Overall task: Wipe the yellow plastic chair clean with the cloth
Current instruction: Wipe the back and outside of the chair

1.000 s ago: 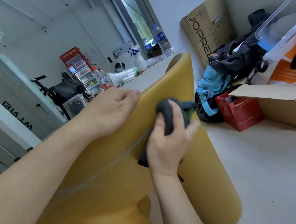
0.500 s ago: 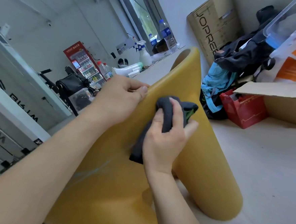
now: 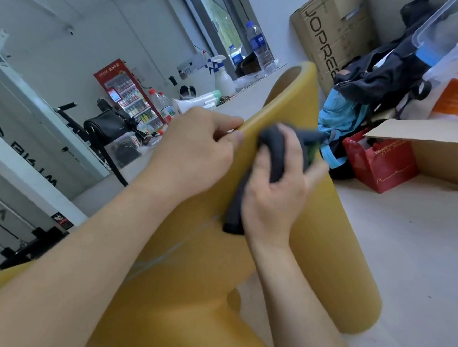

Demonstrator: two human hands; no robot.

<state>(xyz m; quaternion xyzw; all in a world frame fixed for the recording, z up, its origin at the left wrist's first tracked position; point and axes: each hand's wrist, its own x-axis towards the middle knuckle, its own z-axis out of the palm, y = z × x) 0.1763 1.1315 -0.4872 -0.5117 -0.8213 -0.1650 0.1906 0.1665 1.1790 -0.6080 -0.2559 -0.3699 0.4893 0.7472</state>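
Chair: the smooth yellow plastic chair (image 3: 313, 233) lay tipped on the pale floor (image 3: 406, 253).
Left hand (image 3: 197, 149): fingers curled over the chair's upper edge, gripping it.
Right hand (image 3: 275, 195): clenched around the bunched dark grey cloth (image 3: 275, 155), pressing it against the chair's surface.

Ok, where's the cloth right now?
In the head view, the dark cloth is bunched in the right hand, pressed on the yellow chair, beside the left hand.
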